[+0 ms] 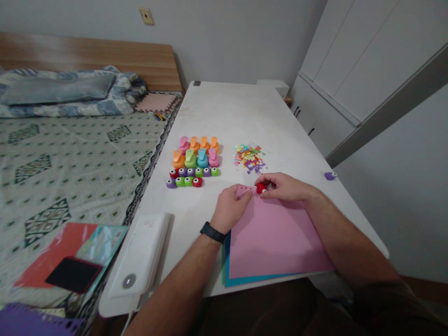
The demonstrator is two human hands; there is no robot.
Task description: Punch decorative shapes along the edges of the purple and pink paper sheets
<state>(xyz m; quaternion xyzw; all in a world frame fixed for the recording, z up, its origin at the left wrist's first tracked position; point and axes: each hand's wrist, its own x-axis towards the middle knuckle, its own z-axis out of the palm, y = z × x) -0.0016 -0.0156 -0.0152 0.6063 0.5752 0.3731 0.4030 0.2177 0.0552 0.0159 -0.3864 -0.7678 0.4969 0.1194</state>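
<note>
Two things sit in my grip, both at the top edge of the pink sheet (276,238). My left hand (229,207), with a black watch (212,232) on its wrist, is clamped on a small pink strip (245,190), its fingers pressed over the near end while the rest sticks out toward my other hand. My right hand (283,186) is curled tight around a red punch (261,188), pinching it from the right side. The far end of the strip meets the punch, though my fingers hide how far in it goes. My two hands are just beside each other, with only the strip and punch between them. A blue sheet (227,266) lies under the pink sheet, showing along its left and lower edges. Beyond the pink sheet and to its left stand eight big pastel punches (196,154) in two rows, with ten small punches (191,176) in two rows nearer to it. A heap of paper cutouts (249,158) lies straight beyond it, a lone purple punch (329,176) sits well off to its right, and a white box (140,252) rests to its left, all on a white desk (238,107)
</note>
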